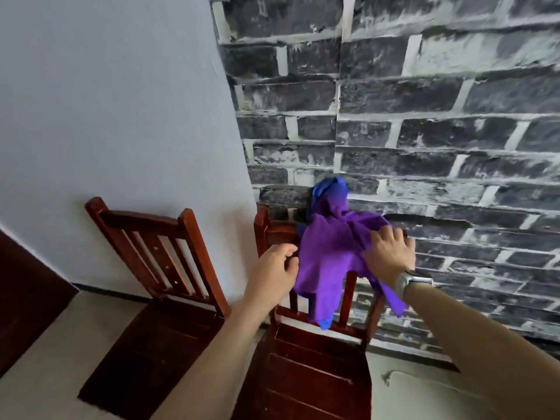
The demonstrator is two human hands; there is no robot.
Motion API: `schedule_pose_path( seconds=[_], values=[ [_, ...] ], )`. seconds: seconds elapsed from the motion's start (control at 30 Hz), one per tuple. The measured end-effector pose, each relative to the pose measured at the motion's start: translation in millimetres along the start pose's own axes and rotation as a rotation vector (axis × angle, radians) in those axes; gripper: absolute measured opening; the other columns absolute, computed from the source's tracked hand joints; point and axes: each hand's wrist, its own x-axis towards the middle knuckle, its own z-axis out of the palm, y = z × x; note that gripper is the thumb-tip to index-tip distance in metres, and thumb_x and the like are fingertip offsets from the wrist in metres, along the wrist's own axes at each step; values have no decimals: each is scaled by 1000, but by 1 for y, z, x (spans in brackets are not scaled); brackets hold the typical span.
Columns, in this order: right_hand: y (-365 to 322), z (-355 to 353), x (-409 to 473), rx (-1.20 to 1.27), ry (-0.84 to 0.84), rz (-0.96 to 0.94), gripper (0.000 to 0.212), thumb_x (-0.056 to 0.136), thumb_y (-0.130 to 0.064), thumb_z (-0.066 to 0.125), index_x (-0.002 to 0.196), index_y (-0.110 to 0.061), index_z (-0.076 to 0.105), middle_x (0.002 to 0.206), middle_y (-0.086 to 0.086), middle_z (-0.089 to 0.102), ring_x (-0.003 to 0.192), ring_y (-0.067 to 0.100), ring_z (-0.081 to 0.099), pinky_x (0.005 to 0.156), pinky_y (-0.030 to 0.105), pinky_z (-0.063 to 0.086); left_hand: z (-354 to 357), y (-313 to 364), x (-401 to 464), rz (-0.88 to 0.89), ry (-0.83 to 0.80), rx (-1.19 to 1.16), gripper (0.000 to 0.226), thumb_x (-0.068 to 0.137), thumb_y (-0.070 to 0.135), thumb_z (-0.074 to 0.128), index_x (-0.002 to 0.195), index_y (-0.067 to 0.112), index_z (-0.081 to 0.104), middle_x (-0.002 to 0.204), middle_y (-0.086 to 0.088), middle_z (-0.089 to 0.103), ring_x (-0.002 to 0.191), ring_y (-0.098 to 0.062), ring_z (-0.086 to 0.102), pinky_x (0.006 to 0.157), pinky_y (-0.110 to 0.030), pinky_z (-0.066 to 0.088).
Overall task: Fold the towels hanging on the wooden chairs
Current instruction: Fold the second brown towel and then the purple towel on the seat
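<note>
Both hands, R (389, 254) and L (274, 269), seemingly pinch crumpled purple towel (327, 259) on slatted wooden chair (306, 368).

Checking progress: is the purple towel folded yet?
Not folded. The purple towel hangs bunched and crumpled over the chair back.

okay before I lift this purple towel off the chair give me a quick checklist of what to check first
1. Right hand on the purple towel: ok, it rests on the cloth, though a firm grip cannot be told.
2. Left hand has the towel's other edge: not ok, its curled fingers are at the edge but no grip shows.
3. Towel free of the right chair: not ok, it is draped over the top rail and hangs between the slats.
4. Only one cloth coming up: cannot tell, a blue cloth peeks out above and below.
5. Left chair bare of towels: ok.
</note>
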Motion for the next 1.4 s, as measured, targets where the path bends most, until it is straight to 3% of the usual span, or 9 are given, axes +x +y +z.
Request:
schedule_pose_path(
  seconds=[0.17, 0.33, 0.53, 0.73, 0.93, 1.07, 1.2, 1.27, 1.4],
  values=[
    [13, 8, 19, 60, 59, 17, 24, 90, -20, 44, 103, -15, 63, 111, 8, 63, 110, 29, 50, 88, 38, 37, 23, -9, 39, 64, -113, -41, 32, 89, 14, 51, 120, 8, 55, 116, -10, 58, 108, -23, 55, 91, -26, 39],
    [14, -47, 26, 799, 235, 324, 18, 93, -7, 42, 100, 4, 55, 96, 27, 62, 88, 34, 56, 74, 36, 38, 44, -8, 70, 197, -206, -18, 53, 88, 20, 56, 137, 11, 38, 139, -9, 41, 128, -25, 39, 107, -30, 29],
    [24, -124, -15, 1868, 524, 306, 30, 93, -10, 45, 66, -20, 53, 56, -8, 50, 54, 5, 43, 48, 17, 36, 49, 1, 82, 292, -99, -158, 98, 74, 29, 73, 146, 18, 8, 154, -8, 11, 140, -19, 13, 112, -34, 17],
    [6, -91, -73, 1566, 207, 378, 27, 93, -1, 40, 71, -13, 50, 50, -13, 54, 49, -3, 45, 48, 12, 35, 49, 8, 74, 467, -286, -335, 20, 81, 16, 67, 100, 13, 68, 104, -1, 68, 103, -20, 62, 92, -33, 45],
    [13, -120, -101, 1841, 60, 286, 6, 76, -16, 51, 76, -10, 53, 55, -7, 59, 48, 2, 53, 46, 11, 42, 58, 23, 47, 601, -551, -395, 93, 66, 37, 78, 140, 31, 23, 145, 12, 26, 136, -3, 18, 112, -21, 14],
    [34, -137, -105, 1796, 541, 446, 14, 87, -10, 50, 74, -14, 54, 54, -9, 57, 49, 2, 50, 48, 15, 43, 55, 63, 39, 726, -486, -382, 31, 81, 28, 66, 109, 15, 63, 103, -7, 69, 102, -26, 62, 86, -37, 46],
    [73, -119, -120, 1296, 1029, 889, 18, 91, -9, 48, 76, -16, 56, 66, -5, 50, 63, 4, 41, 71, 28, 37, 46, 99, 30, 939, -155, -329, 24, 78, 29, 64, 92, 9, 65, 76, -10, 70, 74, -23, 59, 72, -27, 40],
    [85, -109, -128, 1184, 1082, 889, 13, 92, -9, 46, 86, -12, 57, 74, -2, 53, 72, 7, 46, 75, 25, 37, 44, 118, 30, 973, -61, -352, 25, 78, 32, 57, 96, 15, 62, 79, -7, 71, 75, -19, 57, 69, -26, 40],
    [97, -94, -140, 896, 774, 807, 15, 90, -2, 48, 95, 2, 62, 90, 14, 61, 84, 17, 51, 64, 18, 36, 65, 130, 42, 633, -385, -248, 27, 91, 28, 51, 110, 9, 56, 95, -17, 67, 90, -37, 60, 69, -34, 39]
  ],
)
